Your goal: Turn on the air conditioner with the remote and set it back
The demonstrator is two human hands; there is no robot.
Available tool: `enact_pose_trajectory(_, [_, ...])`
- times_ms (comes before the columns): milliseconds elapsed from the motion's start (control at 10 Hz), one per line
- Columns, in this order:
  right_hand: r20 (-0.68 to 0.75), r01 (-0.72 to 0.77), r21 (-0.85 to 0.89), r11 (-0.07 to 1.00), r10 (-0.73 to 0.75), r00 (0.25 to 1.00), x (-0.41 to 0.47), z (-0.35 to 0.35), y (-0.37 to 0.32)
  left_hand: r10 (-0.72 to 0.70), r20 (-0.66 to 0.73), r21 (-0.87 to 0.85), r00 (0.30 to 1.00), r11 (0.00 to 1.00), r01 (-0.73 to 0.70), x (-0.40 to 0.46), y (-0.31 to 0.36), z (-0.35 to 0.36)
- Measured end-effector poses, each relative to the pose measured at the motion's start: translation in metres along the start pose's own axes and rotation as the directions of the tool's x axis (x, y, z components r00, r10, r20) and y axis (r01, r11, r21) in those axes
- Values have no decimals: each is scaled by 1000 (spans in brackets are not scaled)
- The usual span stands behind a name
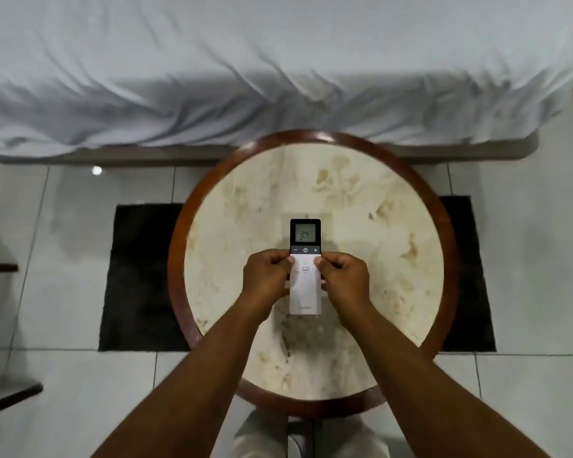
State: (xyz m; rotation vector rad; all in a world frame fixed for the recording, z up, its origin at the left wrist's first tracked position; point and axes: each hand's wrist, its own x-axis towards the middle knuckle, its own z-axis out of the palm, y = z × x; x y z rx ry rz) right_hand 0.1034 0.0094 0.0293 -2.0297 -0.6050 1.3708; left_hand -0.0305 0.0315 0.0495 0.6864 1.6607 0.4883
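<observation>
The remote (305, 238) is a slim white bar with a black top part; its small screen reads 24 above a minus, power and plus row. It lies lengthwise over the round table (311, 404), which has a pale marbled top and a dark wooden rim. My left hand (268, 276) grips the remote's left edge and my right hand (343, 276) grips its right edge, both thumbs resting on the white button area. Whether the remote touches the tabletop or is lifted a little, I cannot tell. The air conditioner is out of view.
A bed (278, 77) with a rumpled white sheet runs across the far side, close to the table's far rim. A black mat (136, 276) lies on the white tiled floor under the table. Dark furniture edges (7, 395) jut in at the left.
</observation>
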Motion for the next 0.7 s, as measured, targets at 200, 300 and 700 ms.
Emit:
enact_pose_trajectory(200, [-10, 32, -154, 988, -34, 999, 15, 11, 55, -30, -54, 40, 998, 999, 33, 22, -63, 18])
enact_pose_trajectory(300, [-14, 78, -255, 964, -84, 996, 18, 16, 66, -11, -88, 83, 996, 996, 18, 22, -75, 24])
enact_pose_trajectory(700, [6, 172, -362, 916, -182, 983, 12, 15, 58, 142, -54, 503, 988, 859, -96, 19, -68, 12])
